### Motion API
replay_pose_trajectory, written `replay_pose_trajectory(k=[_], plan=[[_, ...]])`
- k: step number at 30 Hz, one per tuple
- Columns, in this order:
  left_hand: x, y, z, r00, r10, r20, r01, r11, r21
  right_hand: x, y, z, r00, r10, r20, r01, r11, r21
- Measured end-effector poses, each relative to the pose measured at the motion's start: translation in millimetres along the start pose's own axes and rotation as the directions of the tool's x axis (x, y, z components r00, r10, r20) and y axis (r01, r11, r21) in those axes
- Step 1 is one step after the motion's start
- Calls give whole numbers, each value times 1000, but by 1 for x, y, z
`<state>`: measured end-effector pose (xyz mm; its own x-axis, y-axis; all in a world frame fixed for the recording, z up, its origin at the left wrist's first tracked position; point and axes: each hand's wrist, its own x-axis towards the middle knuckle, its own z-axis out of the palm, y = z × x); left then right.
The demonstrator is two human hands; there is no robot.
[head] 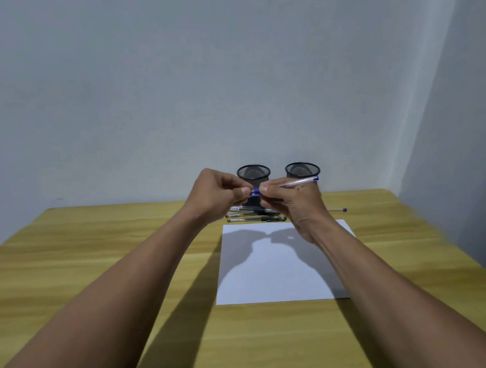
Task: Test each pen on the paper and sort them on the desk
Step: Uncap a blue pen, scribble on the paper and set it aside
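Both hands are raised above the far edge of a white sheet of paper (278, 273). My right hand (293, 205) grips a clear pen with blue ends (298, 182), its barrel pointing right. My left hand (222, 195) pinches the blue cap (255, 192) at the pen's left end. Several other pens (254, 214) lie in a row on the desk just beyond the paper, partly hidden by my hands. One more pen with a blue end (339, 210) lies alone to the right.
Two black mesh pen cups, one on the left (253, 173) and one on the right (302, 170), stand at the back of the wooden desk (93, 253) against a pale wall. The desk's right edge runs close to the side wall.
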<state>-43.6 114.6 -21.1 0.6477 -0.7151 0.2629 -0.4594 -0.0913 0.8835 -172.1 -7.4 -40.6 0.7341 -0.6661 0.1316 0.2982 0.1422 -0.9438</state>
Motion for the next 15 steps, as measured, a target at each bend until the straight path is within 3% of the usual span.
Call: replay_pose_trajectory(k=[4,8,11,15], plan=[[7,-14,-6,1000,14,-24,-14,1000,20,10,12,8,998,10,-58,-8,999,36],[8,-18,-10,997,-73,17,74,995,-74,16,20,12,999,27,-47,-27,1000,-3],[11,-35,-39,993,-111,-33,110,994,-28,23,21,-5,992,30,-124,-25,999,49],[8,-60,-63,986,-141,-94,151,982,116,26,36,-18,997,41,-66,-50,988,-143]])
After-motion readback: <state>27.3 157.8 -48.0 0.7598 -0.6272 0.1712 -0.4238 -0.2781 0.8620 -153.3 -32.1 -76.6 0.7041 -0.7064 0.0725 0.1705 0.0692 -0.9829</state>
